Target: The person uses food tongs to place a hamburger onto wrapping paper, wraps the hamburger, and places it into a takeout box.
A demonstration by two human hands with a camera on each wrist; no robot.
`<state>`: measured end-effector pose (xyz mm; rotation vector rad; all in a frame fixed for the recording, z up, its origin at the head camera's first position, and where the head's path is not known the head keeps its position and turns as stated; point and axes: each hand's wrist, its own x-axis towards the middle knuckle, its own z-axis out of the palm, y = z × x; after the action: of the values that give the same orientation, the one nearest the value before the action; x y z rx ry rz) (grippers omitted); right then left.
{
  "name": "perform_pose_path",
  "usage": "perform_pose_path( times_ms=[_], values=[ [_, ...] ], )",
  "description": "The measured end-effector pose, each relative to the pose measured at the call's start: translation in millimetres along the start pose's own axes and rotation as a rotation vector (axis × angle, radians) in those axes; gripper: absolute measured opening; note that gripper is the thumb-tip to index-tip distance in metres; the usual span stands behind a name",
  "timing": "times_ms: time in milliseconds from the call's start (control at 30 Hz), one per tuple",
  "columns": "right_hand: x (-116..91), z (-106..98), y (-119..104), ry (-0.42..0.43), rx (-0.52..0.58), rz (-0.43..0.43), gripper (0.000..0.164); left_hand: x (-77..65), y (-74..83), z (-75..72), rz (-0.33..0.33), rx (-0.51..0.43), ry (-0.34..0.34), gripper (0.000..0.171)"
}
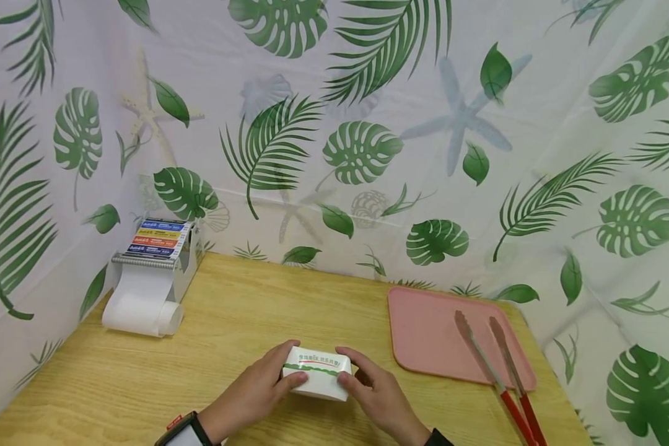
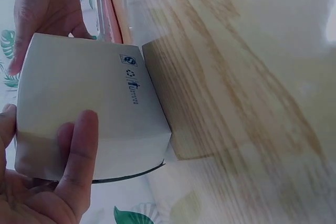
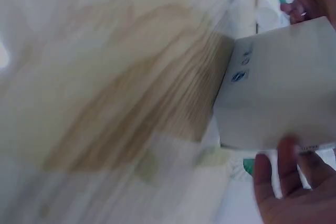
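Both hands hold a small white paper food box [image 1: 319, 385] near the front of the wooden table, its face printed with a green wavy band and coloured lettering. From the left side, my left hand [image 1: 258, 383] grips it with the thumb on the near face. My right hand [image 1: 378, 391] holds the opposite end, thumb at the near right corner. In the left wrist view a plain side of the box [image 2: 89, 87] shows small blue printed marks, and fingers of the left hand [image 2: 52, 182] lie against it. Fingers of the right hand [image 3: 294, 187] are at the box's edge in the right wrist view.
A dispenser with a white roll [image 1: 139, 297] and several coloured label strips [image 1: 158, 237] stands at the back left. To the right lies a pink tray [image 1: 424, 334], with red-handled metal tongs [image 1: 487, 365] across it. A leaf-printed sheet [image 1: 368, 204] hangs behind the table.
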<state>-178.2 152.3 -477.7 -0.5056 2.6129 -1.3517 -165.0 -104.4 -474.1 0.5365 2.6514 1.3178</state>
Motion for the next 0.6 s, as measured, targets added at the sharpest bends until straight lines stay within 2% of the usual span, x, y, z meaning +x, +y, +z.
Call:
perform_pose_path(
  times_ms=[133, 233, 367, 600],
  values=[
    [-2, -2, 1, -0.029, -0.05, -0.094, 0.05, -0.9, -0.1, -3.0, 0.011, -0.08, -0.026, 0.071],
    [-4, -4, 3, -0.08, -0.006, -0.154, 0.052, -2.1, 0.0, -4.9, 0.02, -0.147, -0.065, 0.069],
    [-5, -7, 4, -0.121, 0.005, -0.213, 0.054, -4.9, -1.2, -6.9, 0.041, -0.155, -0.11, 0.064],
    [-15, -8, 4, -0.198, 0.051, -0.175, 0.05, -11.0, -2.4, -6.5, -0.008, -0.178, -0.186, 0.057]
  ],
)
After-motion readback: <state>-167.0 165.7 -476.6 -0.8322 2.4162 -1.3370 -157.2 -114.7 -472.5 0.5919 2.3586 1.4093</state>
